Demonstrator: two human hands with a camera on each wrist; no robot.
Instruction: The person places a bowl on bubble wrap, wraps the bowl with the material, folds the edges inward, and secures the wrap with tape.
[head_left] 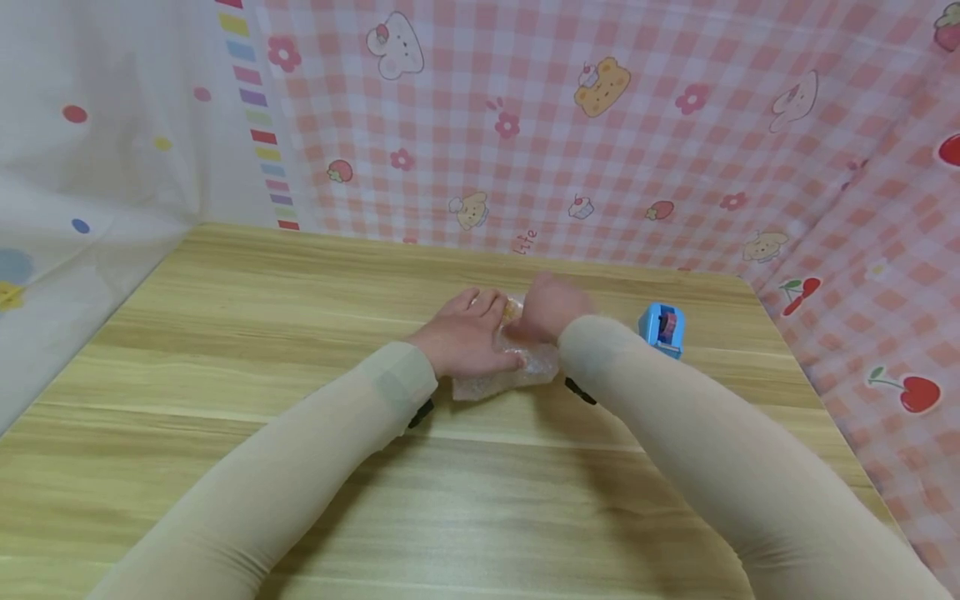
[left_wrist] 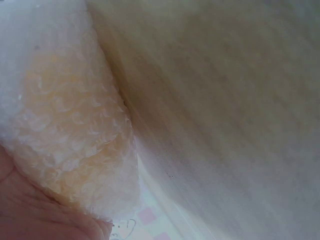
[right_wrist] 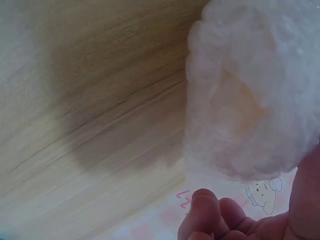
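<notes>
A bundle of clear bubble wrap [head_left: 504, 383] lies on the wooden table, with something yellow-orange showing through it in both wrist views; its kind is hidden. My left hand [head_left: 467, 337] rests on the bundle's left part, fingers stretched forward and thumb across the wrap. In the left wrist view, the palm [left_wrist: 40, 205] lies against the bundle [left_wrist: 75, 110]. At the bundle's right upper side is my right hand [head_left: 553, 308], its fingers curled in. The right wrist view shows the curled fingers [right_wrist: 205, 215] apart from the wrap [right_wrist: 250, 95], while the thumb [right_wrist: 306, 200] touches its edge.
A blue tape dispenser [head_left: 663, 331] with a reddish roll stands to the right of the right hand. Behind the table [head_left: 465, 500] hangs a pink checked cloth [head_left: 450, 125], continuing along the right side. A white dotted cloth [head_left: 97, 158] hangs at the left.
</notes>
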